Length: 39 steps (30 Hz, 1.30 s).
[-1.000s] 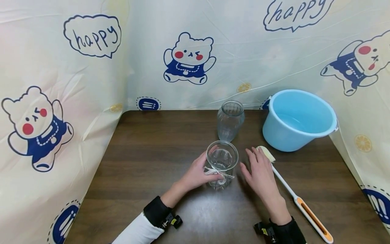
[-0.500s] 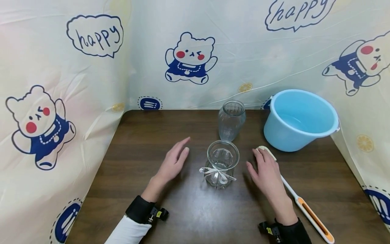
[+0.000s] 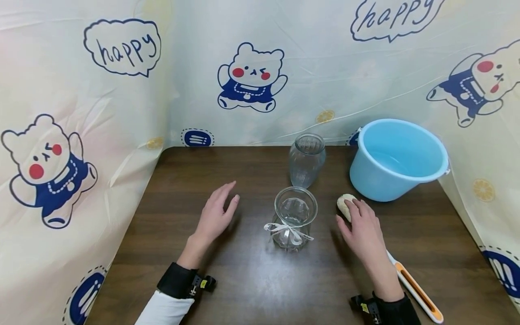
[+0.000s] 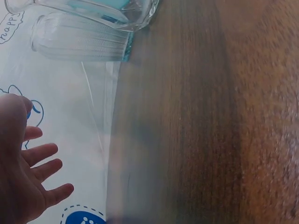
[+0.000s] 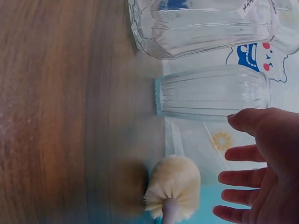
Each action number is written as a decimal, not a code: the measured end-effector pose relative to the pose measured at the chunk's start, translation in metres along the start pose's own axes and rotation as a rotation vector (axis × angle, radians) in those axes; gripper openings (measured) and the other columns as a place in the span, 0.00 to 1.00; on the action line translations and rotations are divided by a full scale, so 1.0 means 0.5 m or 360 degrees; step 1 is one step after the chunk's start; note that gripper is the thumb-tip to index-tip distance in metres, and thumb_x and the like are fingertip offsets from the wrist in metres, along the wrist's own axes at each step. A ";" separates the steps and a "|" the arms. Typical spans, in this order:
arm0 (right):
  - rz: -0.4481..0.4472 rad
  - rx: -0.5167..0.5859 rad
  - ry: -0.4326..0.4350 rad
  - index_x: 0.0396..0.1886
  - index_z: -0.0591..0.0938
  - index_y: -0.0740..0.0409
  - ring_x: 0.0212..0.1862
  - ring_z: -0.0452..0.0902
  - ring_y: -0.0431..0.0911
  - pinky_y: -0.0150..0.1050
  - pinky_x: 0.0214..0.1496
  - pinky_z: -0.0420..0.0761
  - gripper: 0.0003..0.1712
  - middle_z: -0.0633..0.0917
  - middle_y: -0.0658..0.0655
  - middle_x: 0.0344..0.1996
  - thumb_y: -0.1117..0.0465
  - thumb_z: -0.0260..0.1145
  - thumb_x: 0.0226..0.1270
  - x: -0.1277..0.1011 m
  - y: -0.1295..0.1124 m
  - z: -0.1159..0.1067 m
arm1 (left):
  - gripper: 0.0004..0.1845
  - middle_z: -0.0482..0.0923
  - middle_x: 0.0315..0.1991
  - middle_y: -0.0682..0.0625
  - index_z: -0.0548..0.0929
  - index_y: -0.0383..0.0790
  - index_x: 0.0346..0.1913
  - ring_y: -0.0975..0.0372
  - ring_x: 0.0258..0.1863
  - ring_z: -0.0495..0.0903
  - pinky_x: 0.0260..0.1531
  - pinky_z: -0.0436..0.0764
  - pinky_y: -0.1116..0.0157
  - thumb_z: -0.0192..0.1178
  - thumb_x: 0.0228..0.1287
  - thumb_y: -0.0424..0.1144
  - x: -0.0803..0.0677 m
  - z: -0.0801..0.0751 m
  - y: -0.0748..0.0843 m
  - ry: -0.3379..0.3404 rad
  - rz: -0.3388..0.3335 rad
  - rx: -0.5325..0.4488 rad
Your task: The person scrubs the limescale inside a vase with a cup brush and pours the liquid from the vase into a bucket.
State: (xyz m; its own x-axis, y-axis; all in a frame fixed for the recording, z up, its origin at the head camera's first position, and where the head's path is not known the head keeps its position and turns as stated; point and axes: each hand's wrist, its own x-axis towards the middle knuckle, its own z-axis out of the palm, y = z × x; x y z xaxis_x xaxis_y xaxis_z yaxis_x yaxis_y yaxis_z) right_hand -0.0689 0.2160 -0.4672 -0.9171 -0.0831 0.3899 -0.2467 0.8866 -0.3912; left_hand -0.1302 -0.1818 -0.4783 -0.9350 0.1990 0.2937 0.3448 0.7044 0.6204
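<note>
A clear glass jar (image 3: pixel 295 221) with a white ribbon bow round its neck stands upright mid-table. Behind it is a taller ribbed glass vase (image 3: pixel 307 162). My left hand (image 3: pixel 214 215) hovers to the left of the jar, fingers extended, holding nothing. To the jar's right, my right hand (image 3: pixel 363 230) is spread over a long-handled brush (image 3: pixel 418 289) with an orange and white handle. The brush's cream bristle head (image 5: pixel 173 186) lies beside the fingers in the right wrist view, with no grip on it. Part of the white shaft is hidden under the right hand.
A light blue bucket (image 3: pixel 365 176) stands at the back right, close behind the brush head. The dark wooden table (image 3: pixel 195 171) is backed and flanked by a pale curtain (image 3: pixel 183 58) printed with cartoon bears.
My left hand has let go of the jar and moved left, away from it. My right hand has shifted slightly right, over the brush, uncovering more of its bristle head.
</note>
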 end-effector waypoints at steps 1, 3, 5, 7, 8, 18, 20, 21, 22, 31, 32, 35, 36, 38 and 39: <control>0.0003 0.0000 -0.0003 0.62 0.78 0.72 0.64 0.70 0.74 0.75 0.57 0.72 0.27 0.78 0.78 0.59 0.60 0.71 0.69 0.000 0.001 0.000 | 0.28 0.71 0.74 0.42 0.70 0.42 0.77 0.47 0.74 0.68 0.71 0.67 0.41 0.52 0.82 0.51 0.000 0.000 -0.001 0.0001 0.0003 -0.0002; 0.0000 -0.0009 0.0001 0.61 0.78 0.72 0.63 0.70 0.75 0.75 0.57 0.71 0.27 0.78 0.78 0.59 0.60 0.71 0.68 -0.001 0.004 0.000 | 0.28 0.71 0.74 0.42 0.70 0.42 0.77 0.47 0.74 0.67 0.70 0.67 0.40 0.52 0.82 0.51 -0.002 -0.001 -0.001 -0.0003 0.0003 -0.0007; -0.0003 -0.0014 0.0007 0.60 0.79 0.73 0.62 0.71 0.75 0.74 0.57 0.72 0.27 0.79 0.79 0.58 0.61 0.72 0.67 -0.003 0.009 -0.006 | 0.28 0.71 0.74 0.42 0.70 0.42 0.76 0.46 0.74 0.68 0.70 0.68 0.39 0.52 0.82 0.50 -0.003 -0.002 -0.002 -0.0007 0.0003 -0.0002; 0.0035 -0.0017 -0.0017 0.60 0.79 0.74 0.60 0.72 0.74 0.73 0.58 0.72 0.26 0.79 0.79 0.57 0.61 0.71 0.68 -0.005 0.014 -0.018 | 0.27 0.72 0.73 0.41 0.71 0.42 0.76 0.46 0.74 0.68 0.69 0.68 0.39 0.53 0.82 0.49 -0.005 -0.003 -0.002 -0.0005 0.0005 0.0003; 0.0067 -0.0021 -0.0040 0.59 0.79 0.75 0.59 0.73 0.73 0.72 0.57 0.73 0.26 0.79 0.79 0.55 0.61 0.71 0.69 -0.006 0.017 -0.026 | 0.27 0.72 0.73 0.41 0.71 0.42 0.76 0.45 0.74 0.68 0.69 0.68 0.38 0.53 0.82 0.49 -0.005 -0.004 -0.002 -0.0002 0.0005 0.0007; 0.0604 -0.0189 -0.0539 0.58 0.78 0.75 0.47 0.81 0.68 0.63 0.39 0.81 0.26 0.81 0.76 0.49 0.56 0.68 0.74 -0.044 0.089 -0.103 | 0.27 0.72 0.73 0.42 0.72 0.42 0.76 0.46 0.73 0.69 0.69 0.69 0.41 0.53 0.81 0.49 -0.001 -0.003 -0.001 -0.0014 -0.0016 0.0007; 0.0653 -0.0215 -0.0664 0.57 0.78 0.76 0.45 0.81 0.68 0.62 0.37 0.81 0.27 0.81 0.76 0.48 0.55 0.68 0.73 -0.052 0.107 -0.109 | 0.27 0.72 0.73 0.42 0.72 0.42 0.76 0.47 0.73 0.68 0.70 0.69 0.42 0.53 0.81 0.49 0.000 -0.004 0.001 -0.0019 -0.0025 0.0001; 0.0665 -0.0227 -0.0720 0.56 0.78 0.76 0.44 0.81 0.67 0.61 0.36 0.81 0.27 0.81 0.76 0.47 0.54 0.69 0.73 -0.055 0.114 -0.110 | 0.27 0.72 0.73 0.42 0.72 0.42 0.76 0.47 0.73 0.68 0.70 0.69 0.42 0.53 0.81 0.49 0.001 -0.005 0.002 -0.0018 -0.0029 -0.0002; 0.0673 -0.0233 -0.0776 0.55 0.78 0.75 0.42 0.82 0.65 0.60 0.35 0.81 0.27 0.82 0.75 0.46 0.54 0.69 0.73 -0.058 0.121 -0.110 | 0.27 0.72 0.73 0.42 0.72 0.42 0.76 0.47 0.73 0.68 0.70 0.69 0.43 0.54 0.81 0.48 0.001 -0.006 0.002 -0.0020 -0.0033 -0.0005; 0.0694 -0.0230 -0.0945 0.49 0.81 0.69 0.34 0.80 0.56 0.57 0.31 0.79 0.18 0.83 0.65 0.37 0.58 0.71 0.70 -0.078 0.141 -0.096 | 0.27 0.72 0.73 0.43 0.71 0.43 0.76 0.48 0.74 0.68 0.70 0.69 0.43 0.54 0.81 0.49 -0.002 -0.012 0.000 -0.0039 -0.0057 -0.0007; 0.0697 -0.0231 -0.0947 0.48 0.81 0.68 0.33 0.80 0.56 0.57 0.31 0.79 0.17 0.83 0.64 0.36 0.58 0.71 0.70 -0.077 0.141 -0.095 | 0.27 0.72 0.73 0.43 0.72 0.44 0.76 0.48 0.74 0.68 0.70 0.69 0.43 0.54 0.81 0.49 -0.002 -0.012 0.000 -0.0034 -0.0055 -0.0007; 0.0687 -0.0225 -0.0950 0.43 0.81 0.68 0.31 0.77 0.53 0.54 0.30 0.79 0.13 0.81 0.61 0.32 0.61 0.70 0.70 -0.071 0.140 -0.092 | 0.27 0.72 0.73 0.43 0.72 0.44 0.76 0.48 0.73 0.68 0.70 0.69 0.44 0.54 0.81 0.49 -0.001 -0.014 -0.001 -0.0029 -0.0048 -0.0005; 0.0678 -0.0221 -0.0950 0.41 0.81 0.68 0.30 0.76 0.52 0.54 0.30 0.78 0.11 0.80 0.61 0.30 0.62 0.70 0.70 -0.069 0.140 -0.091 | 0.27 0.72 0.73 0.43 0.72 0.44 0.76 0.48 0.73 0.68 0.70 0.70 0.44 0.54 0.81 0.49 0.000 -0.014 0.000 -0.0030 -0.0046 -0.0005; 0.0651 -0.0214 -0.0927 0.39 0.80 0.68 0.29 0.74 0.51 0.52 0.30 0.78 0.09 0.79 0.59 0.28 0.65 0.69 0.69 -0.064 0.139 -0.089 | 0.27 0.72 0.73 0.43 0.72 0.43 0.76 0.48 0.73 0.68 0.70 0.70 0.43 0.54 0.81 0.49 0.000 -0.015 0.000 -0.0036 -0.0043 -0.0009; 0.0636 -0.0211 -0.0915 0.38 0.80 0.68 0.28 0.74 0.50 0.51 0.31 0.78 0.08 0.79 0.59 0.27 0.66 0.69 0.69 -0.062 0.138 -0.087 | 0.27 0.72 0.73 0.43 0.72 0.43 0.76 0.48 0.73 0.68 0.69 0.70 0.43 0.54 0.81 0.49 0.000 -0.015 0.000 -0.0039 -0.0043 -0.0008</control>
State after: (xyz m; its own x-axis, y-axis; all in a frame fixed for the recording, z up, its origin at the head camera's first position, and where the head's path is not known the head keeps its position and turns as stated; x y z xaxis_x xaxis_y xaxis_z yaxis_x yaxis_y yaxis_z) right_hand -0.0437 0.2997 -0.4699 -0.9584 0.0651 -0.2777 0.1493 0.9442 -0.2936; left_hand -0.1297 -0.1869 -0.4731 -0.9456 0.1968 0.2591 0.3200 0.7065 0.6313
